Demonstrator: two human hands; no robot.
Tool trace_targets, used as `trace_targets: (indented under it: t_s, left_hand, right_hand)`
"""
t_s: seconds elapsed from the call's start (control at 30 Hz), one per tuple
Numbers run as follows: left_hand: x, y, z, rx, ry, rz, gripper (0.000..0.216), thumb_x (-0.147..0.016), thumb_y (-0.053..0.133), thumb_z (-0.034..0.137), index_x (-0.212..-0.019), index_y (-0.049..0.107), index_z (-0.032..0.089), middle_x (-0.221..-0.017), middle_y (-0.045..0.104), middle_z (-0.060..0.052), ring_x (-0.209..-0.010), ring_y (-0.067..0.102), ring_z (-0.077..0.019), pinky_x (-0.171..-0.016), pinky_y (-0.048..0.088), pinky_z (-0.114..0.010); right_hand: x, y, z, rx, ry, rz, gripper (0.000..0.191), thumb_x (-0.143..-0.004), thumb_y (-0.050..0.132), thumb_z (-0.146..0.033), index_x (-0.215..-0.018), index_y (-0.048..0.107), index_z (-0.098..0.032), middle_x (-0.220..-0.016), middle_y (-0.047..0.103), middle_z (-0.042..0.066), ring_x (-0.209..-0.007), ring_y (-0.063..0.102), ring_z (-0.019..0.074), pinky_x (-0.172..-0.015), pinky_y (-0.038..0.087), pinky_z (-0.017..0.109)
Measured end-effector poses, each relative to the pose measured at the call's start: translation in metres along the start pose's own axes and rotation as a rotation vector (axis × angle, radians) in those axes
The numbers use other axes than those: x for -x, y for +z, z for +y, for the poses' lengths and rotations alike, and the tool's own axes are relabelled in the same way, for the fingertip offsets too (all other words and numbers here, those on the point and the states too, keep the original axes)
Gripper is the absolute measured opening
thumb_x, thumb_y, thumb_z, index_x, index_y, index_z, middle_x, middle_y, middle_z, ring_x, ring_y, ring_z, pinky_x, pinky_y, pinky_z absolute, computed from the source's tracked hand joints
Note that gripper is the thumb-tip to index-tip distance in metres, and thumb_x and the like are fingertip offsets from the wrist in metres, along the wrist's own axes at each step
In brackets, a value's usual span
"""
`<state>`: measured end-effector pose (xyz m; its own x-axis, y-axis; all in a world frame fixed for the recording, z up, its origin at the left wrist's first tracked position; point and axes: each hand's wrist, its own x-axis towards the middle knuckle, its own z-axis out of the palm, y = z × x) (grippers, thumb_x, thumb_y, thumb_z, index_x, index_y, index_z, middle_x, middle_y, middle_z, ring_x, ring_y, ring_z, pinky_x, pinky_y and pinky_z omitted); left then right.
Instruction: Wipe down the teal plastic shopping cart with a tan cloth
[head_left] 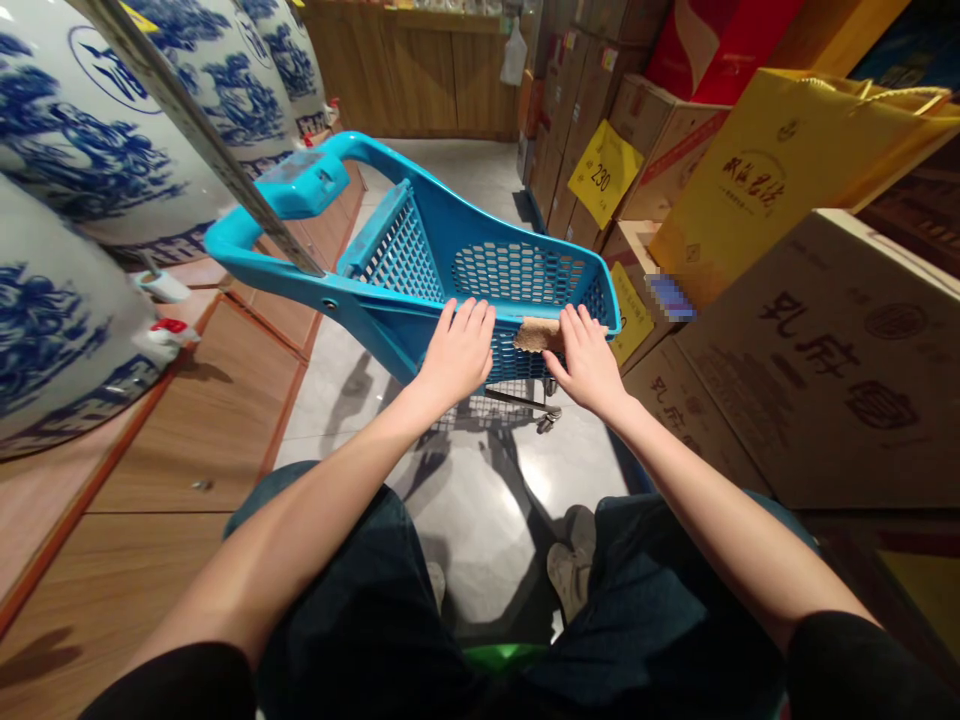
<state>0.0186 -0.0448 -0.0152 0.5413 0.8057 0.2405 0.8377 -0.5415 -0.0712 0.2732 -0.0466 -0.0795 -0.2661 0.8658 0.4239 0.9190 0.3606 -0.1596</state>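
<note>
The blue cart point(450, 225) stands on the floor point(472, 530); wiping its near rim seems the step in hand; the left hand point(461, 345) lies there, fingers slightly fanned; the right hand point(587, 355), thumb spread, covers a brown cloth point(536, 335) farther right; even pressure seems called for next.

Hands: two are counted, one left hand point(461, 345) and one right hand point(589, 360).
Blue cart point(472, 222): one is seen.
Brown paper piece point(536, 336): one is seen.
Metal pole point(202, 139): one is counted.
Blue-and-white jars point(97, 150): four are shown, some cut off by the picture's edge.
Numbered yellow signs point(606, 175): two are counted.
Yellow gift bag point(787, 180): one is shown.
White plastic bag point(514, 55): one is seen.
Black sleeves point(180, 685): two are counted.
Trouser legs point(345, 580): two are shown.
Cartons point(840, 340): several are stacked; an exact number cannot be told.
</note>
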Motion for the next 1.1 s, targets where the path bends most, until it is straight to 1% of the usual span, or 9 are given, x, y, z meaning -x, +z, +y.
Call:
trace_targets:
  t_s: [0.13, 0.27, 0.4, 0.6, 0.7, 0.8, 0.87, 0.97, 1.1]
  left_hand:
    - [0.000, 0.001, -0.002, 0.011, -0.005, 0.019, 0.067, -0.105, 0.046, 0.024, -0.164, 0.047, -0.007, -0.169, 0.053, -0.030, -0.161, 0.048, -0.0430, -0.137, 0.032, -0.065]
    - [0.000, 0.001, -0.003, 0.013, 0.020, 0.011, 0.068, -0.105, 0.045, 0.023, -0.165, 0.046, -0.008, -0.170, 0.051, -0.031, -0.162, 0.046, -0.0434, -0.137, 0.032, -0.066]
    - [0.000, 0.002, -0.002, 0.013, 0.013, 0.016, 0.068, -0.105, 0.044, 0.024, -0.165, 0.047, -0.007, -0.170, 0.052, -0.031, -0.162, 0.046, -0.0427, -0.137, 0.033, -0.065]
    - [0.000, 0.002, -0.001, 0.033, 0.007, 0.021, 0.068, -0.104, 0.043, 0.024, -0.165, 0.047, -0.008, -0.169, 0.052, -0.031, -0.162, 0.047, -0.0420, -0.137, 0.031, -0.066]
    - [0.000, 0.001, 0.000, 0.035, 0.009, 0.012, 0.068, -0.104, 0.042, 0.024, -0.165, 0.047, -0.008, -0.170, 0.051, -0.031, -0.163, 0.045, -0.0419, -0.138, 0.031, -0.065]
    - [0.000, 0.000, 0.000, 0.027, 0.006, 0.004, 0.068, -0.104, 0.042, 0.024, -0.165, 0.046, -0.008, -0.171, 0.051, -0.030, -0.163, 0.045, -0.0416, -0.138, 0.030, -0.064]
    - [0.000, 0.000, 0.000, 0.024, 0.006, 0.002, 0.068, -0.104, 0.043, 0.024, -0.165, 0.046, -0.007, -0.171, 0.051, -0.030, -0.163, 0.045, -0.0415, -0.138, 0.031, -0.064]
    - [0.000, 0.000, 0.000, 0.018, 0.010, 0.000, 0.068, -0.105, 0.043, 0.024, -0.166, 0.045, -0.007, -0.171, 0.051, -0.030, -0.163, 0.045, -0.0416, -0.138, 0.031, -0.064]
    - [0.000, 0.000, -0.001, 0.017, 0.007, -0.003, 0.068, -0.105, 0.043, 0.023, -0.165, 0.046, -0.009, -0.171, 0.051, -0.031, -0.163, 0.045, -0.0430, -0.137, 0.031, -0.066]
  right_hand:
    - [-0.002, -0.003, 0.002, -0.063, -0.052, 0.045, 0.053, -0.110, 0.042, -0.026, -0.156, 0.064, -0.011, -0.162, 0.064, 0.021, -0.156, 0.058, 0.0350, -0.130, 0.048, 0.058]
    - [-0.012, -0.009, 0.028, -0.117, 0.058, 0.090, 0.043, -0.110, 0.045, -0.025, -0.129, 0.083, -0.018, -0.129, 0.083, 0.017, -0.119, 0.079, 0.0319, -0.105, 0.065, 0.048]
    - [-0.015, -0.017, 0.038, -0.229, 0.020, 0.112, 0.038, -0.107, 0.050, -0.025, -0.114, 0.086, -0.021, -0.122, 0.086, 0.012, -0.113, 0.081, 0.0293, -0.100, 0.066, 0.045]
    - [-0.012, -0.044, 0.007, -0.392, -0.036, 0.181, 0.034, -0.107, 0.051, -0.031, -0.114, 0.083, -0.025, -0.115, 0.086, 0.010, -0.106, 0.080, 0.0279, -0.098, 0.065, 0.044]
    - [-0.017, -0.047, 0.011, -0.468, 0.067, 0.335, 0.032, -0.103, 0.052, -0.026, -0.110, 0.084, -0.024, -0.113, 0.085, 0.010, -0.109, 0.079, 0.0283, -0.100, 0.065, 0.046]
    - [-0.026, -0.036, 0.035, -0.535, 0.255, 0.503, 0.034, -0.095, 0.050, -0.021, -0.099, 0.083, -0.022, -0.107, 0.084, 0.011, -0.109, 0.079, 0.0286, -0.102, 0.064, 0.048]
    - [-0.029, -0.024, 0.050, -0.600, 0.369, 0.539, 0.032, -0.089, 0.050, -0.019, -0.093, 0.082, -0.019, -0.111, 0.084, 0.013, -0.112, 0.079, 0.0299, -0.108, 0.062, 0.052]
    - [-0.027, -0.011, 0.050, -0.668, 0.420, 0.457, 0.032, -0.085, 0.049, -0.019, -0.087, 0.081, -0.018, -0.113, 0.084, 0.014, -0.114, 0.079, 0.0311, -0.111, 0.061, 0.055]
    - [-0.019, -0.005, 0.025, -0.599, 0.253, 0.263, 0.035, -0.091, 0.050, -0.020, -0.098, 0.084, -0.020, -0.110, 0.082, 0.011, -0.107, 0.077, 0.0284, -0.104, 0.064, 0.049]
